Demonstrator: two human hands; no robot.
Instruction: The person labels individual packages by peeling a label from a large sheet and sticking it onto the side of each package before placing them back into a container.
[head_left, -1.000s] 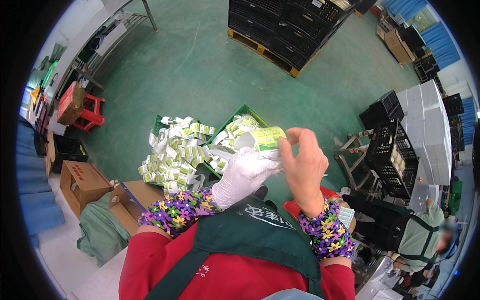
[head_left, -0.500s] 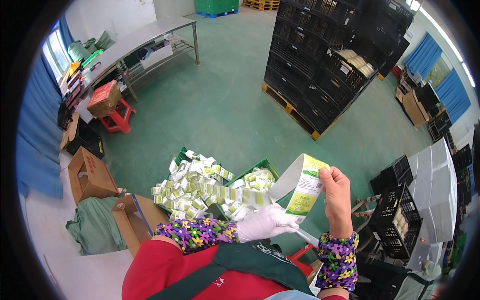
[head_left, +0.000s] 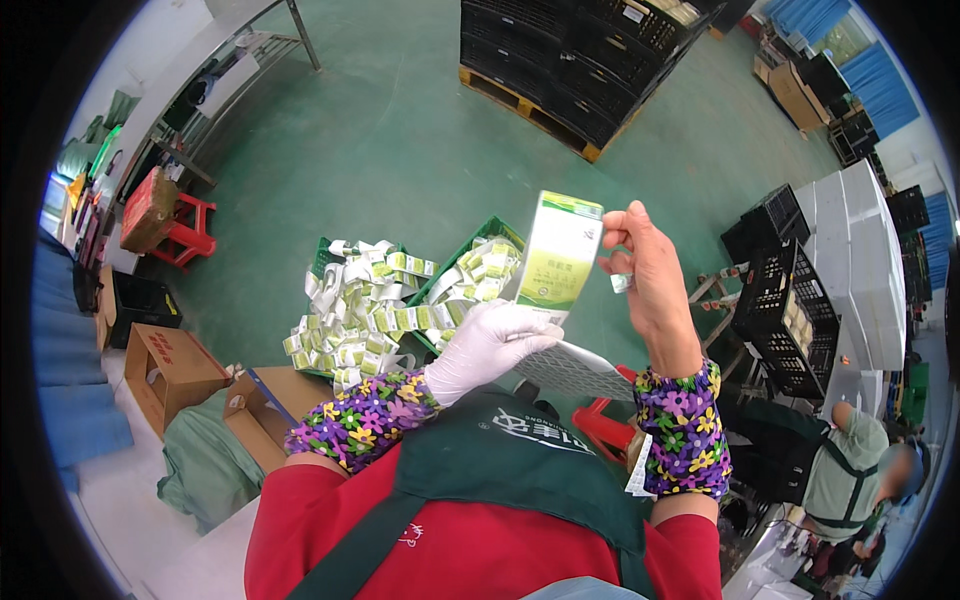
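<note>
The strip [head_left: 560, 250] of printed labels should handle as something very light, thin and bendy, smooth enough to slide a little and quick to curl or crease if squeezed hard; the sound hold looks to be a flat pinch along its edges, off the printed face. It stands up beyond the apron [head_left: 510, 450], its lower end between the thumb and fingers of the gloved left hand [head_left: 490, 345], which are closed on it, while the upper end rises free with a slight bend. The right hand [head_left: 645, 260], bare, is beyond the apron's right side, fingers curled and narrow, tips just beside the strip's right edge; contact there cannot be told. A small tab [head_left: 621, 283] shows at those fingers, whether pinched or merely stuck is unclear. Just beyond the apron, a gridded sheet [head_left: 580, 370] slants below the strip; a label heap [head_left: 370, 310] lies beyond the apron's left side.
</note>
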